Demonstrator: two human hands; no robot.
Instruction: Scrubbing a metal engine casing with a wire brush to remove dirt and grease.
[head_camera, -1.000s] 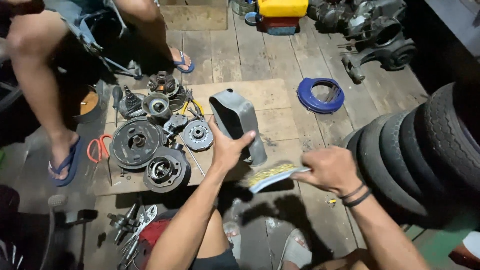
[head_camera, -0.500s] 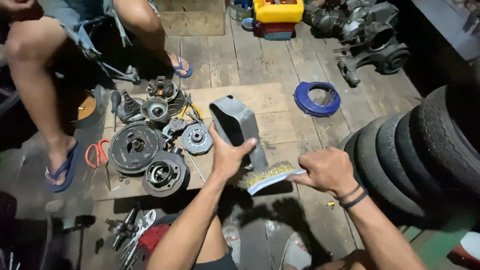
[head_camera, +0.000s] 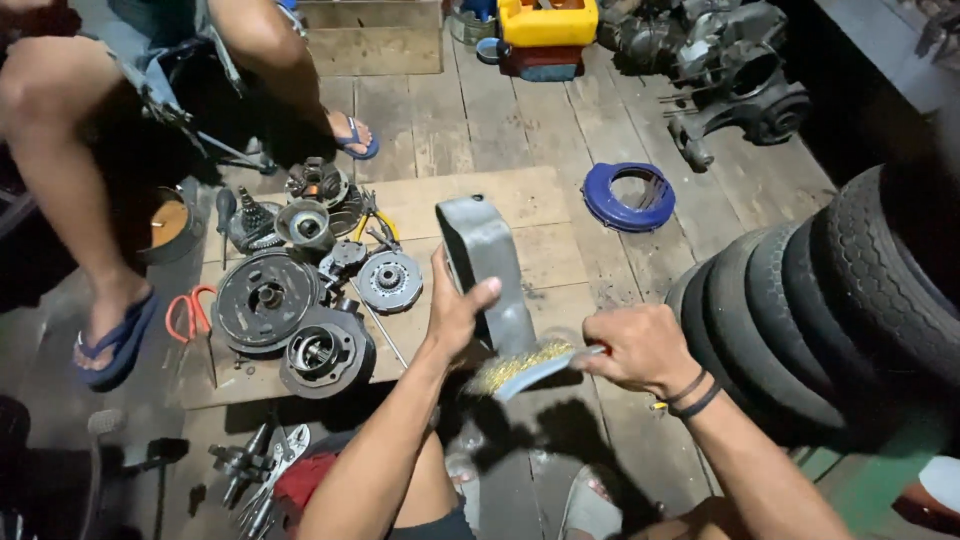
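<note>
My left hand (head_camera: 455, 310) grips a grey curved metal cover (head_camera: 485, 262), holding it upright and tilted over the wooden board (head_camera: 525, 200). My right hand (head_camera: 640, 348) is closed around the handle of a wire brush (head_camera: 515, 368). The brush's brass bristles press against the lower end of the cover, just below my left thumb. Both forearms reach in from the bottom of the view.
Several round metal engine parts (head_camera: 300, 310) lie on the board's left half, with red-handled scissors (head_camera: 188, 312) beside them. Another person's legs in blue sandals (head_camera: 110, 340) sit at left. A blue ring (head_camera: 628, 197) lies on the floor; stacked tyres (head_camera: 830, 300) stand at right.
My left hand has lifted the grey cover more upright, and the brush has moved left along its lower end. The view has shifted slightly.
</note>
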